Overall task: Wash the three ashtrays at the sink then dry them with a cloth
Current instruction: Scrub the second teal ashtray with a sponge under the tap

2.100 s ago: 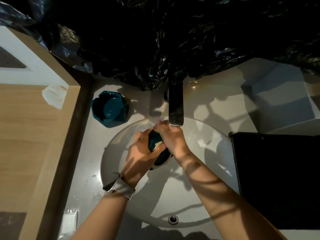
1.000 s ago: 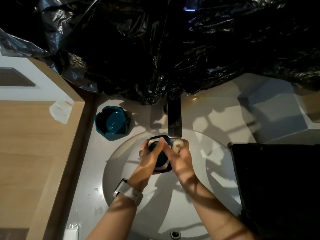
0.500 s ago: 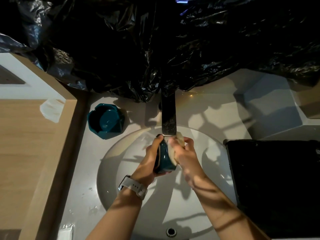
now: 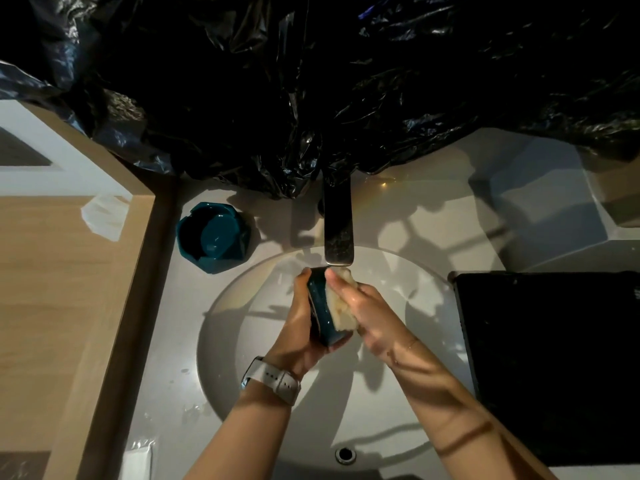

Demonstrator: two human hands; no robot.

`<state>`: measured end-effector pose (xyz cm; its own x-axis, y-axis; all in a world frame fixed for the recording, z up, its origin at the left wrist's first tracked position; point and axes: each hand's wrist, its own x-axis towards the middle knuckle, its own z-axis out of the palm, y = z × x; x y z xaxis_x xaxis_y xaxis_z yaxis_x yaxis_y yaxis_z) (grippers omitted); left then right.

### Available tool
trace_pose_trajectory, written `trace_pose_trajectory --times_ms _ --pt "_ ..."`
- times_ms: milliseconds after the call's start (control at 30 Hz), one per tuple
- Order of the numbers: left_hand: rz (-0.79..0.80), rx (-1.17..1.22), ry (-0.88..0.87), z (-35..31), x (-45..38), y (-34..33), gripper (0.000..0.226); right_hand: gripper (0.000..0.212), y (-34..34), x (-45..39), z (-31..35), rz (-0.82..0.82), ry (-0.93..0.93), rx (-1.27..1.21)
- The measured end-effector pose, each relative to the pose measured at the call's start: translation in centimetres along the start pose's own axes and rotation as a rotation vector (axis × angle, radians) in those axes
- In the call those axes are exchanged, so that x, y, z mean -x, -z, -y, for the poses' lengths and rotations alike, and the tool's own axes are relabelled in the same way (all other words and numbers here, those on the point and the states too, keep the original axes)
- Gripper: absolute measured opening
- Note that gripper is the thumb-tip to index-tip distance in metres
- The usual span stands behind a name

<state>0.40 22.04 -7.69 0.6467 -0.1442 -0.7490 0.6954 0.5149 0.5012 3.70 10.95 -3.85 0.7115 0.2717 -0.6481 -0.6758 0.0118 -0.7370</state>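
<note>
Teal ashtray (image 4: 322, 306) tipped on edge under the faucet (image 4: 338, 230), gripped by left hand (image 4: 301, 327), right hand (image 4: 374, 317) clasping sponge (image 4: 341, 306) against it, over the sink (image 4: 242, 306), for scrubbing.

Bare forearms; a white-strapped watch (image 4: 272, 379) circles the left wrist.

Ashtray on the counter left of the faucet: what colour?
Dark teal, glossy, seen in the head view: the ashtray sits on the counter beside the basin.
</note>
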Motion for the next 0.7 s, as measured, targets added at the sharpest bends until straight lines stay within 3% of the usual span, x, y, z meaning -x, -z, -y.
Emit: trace_pose_trajectory --times_ms 167,267,367,433,533,633,700 --pt "0.024 -0.062 0.054 -1.5 0.1 -0.1 0.056 0.023 0.3 0.1 -0.6 0.048 -0.003 0.028" --pt "0.063 -0.156 0.101 -2.0 0.3 -0.3 0.06 0.023 0.6 0.1 -0.6 0.014 -0.008 -0.004" --pt "0.006 -0.212 -0.138 -1.7 -0.2 -0.4 0.056 0.027 -0.3 -0.6 0.0 -0.139 -0.018 -0.136" --pt "-0.059 -0.297 -0.335 -1.2 -0.8 0.1 0.067 0.025 -0.9 -1.7 0.5 -0.205 -0.115 -0.228" --pt "-0.153 -0.35 -0.484 -1.0 -1.6 0.4 0.055 0.018 -1.7 -3.4 0.6 -0.167 -0.159 -0.238" --pt "-0.255 -0.165 -0.327 -1.6 -1.4 -0.3 0.065 0.023 -3.4 -3.6 -0.2 -0.162 -0.045 -0.002" --pt "-0.162 0.001 -0.181 -2.0 -1.2 -0.1 0.058 0.024 -4.4 -2.8 -1.2 -0.278 0.117 0.188"
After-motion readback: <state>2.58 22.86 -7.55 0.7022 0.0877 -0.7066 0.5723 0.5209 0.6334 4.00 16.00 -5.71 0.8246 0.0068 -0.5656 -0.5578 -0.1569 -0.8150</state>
